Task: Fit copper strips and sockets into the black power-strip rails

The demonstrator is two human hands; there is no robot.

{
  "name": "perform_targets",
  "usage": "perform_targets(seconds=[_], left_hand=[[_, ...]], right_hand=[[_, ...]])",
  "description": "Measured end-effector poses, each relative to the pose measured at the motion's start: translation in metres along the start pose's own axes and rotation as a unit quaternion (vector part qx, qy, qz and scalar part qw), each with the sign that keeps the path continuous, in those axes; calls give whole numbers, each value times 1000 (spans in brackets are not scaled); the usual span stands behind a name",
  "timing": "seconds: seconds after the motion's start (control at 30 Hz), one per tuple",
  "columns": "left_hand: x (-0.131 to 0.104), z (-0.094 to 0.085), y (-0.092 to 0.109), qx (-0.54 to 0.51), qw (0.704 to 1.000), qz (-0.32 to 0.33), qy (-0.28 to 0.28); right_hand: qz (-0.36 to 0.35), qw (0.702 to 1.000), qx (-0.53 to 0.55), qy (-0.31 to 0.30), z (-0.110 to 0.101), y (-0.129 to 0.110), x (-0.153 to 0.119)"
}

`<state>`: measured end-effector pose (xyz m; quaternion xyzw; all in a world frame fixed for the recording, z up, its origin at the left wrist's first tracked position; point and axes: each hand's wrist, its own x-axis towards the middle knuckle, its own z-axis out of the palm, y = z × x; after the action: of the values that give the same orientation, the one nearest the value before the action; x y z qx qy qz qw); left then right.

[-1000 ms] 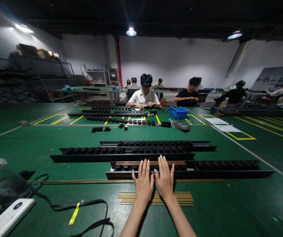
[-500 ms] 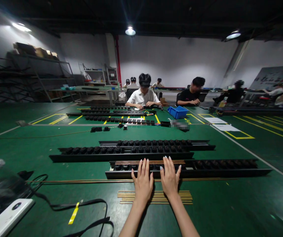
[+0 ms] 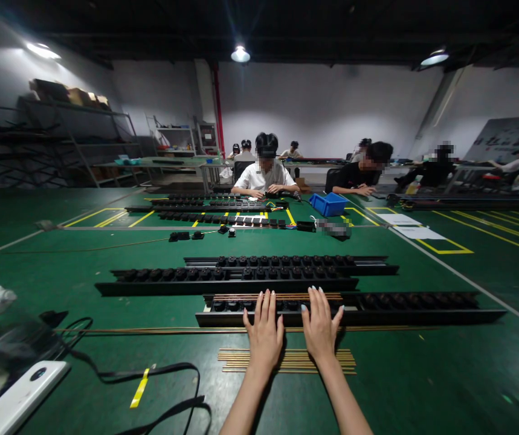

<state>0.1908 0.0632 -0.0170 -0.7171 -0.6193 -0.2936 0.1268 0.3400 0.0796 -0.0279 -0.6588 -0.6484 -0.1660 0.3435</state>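
Tabletop (image 3: 399, 380), green, bears thin rods (image 3: 295, 357) before a lamplit pale wall (image 3: 332, 99).

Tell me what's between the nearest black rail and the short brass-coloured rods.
In the head view, long thin rods lie there on the green tabletop, nearer the black rail; the left hand and right hand also extend over that stretch.

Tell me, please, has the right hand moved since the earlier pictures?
Yes. The right hand has moved to the right along the nearest black rail, widening its gap from the left hand.
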Motion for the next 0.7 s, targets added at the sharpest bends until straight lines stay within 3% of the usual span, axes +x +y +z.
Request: perform_targets(seconds=[0.2,0.7], left_hand=[[0,-1,1,2,1000,-4,-2],[0,-2,0,-2,1000,-5,-2]], right_hand=[[41,998,-7,37,-2,9,3],[89,995,-14,40,-2,18,4]])
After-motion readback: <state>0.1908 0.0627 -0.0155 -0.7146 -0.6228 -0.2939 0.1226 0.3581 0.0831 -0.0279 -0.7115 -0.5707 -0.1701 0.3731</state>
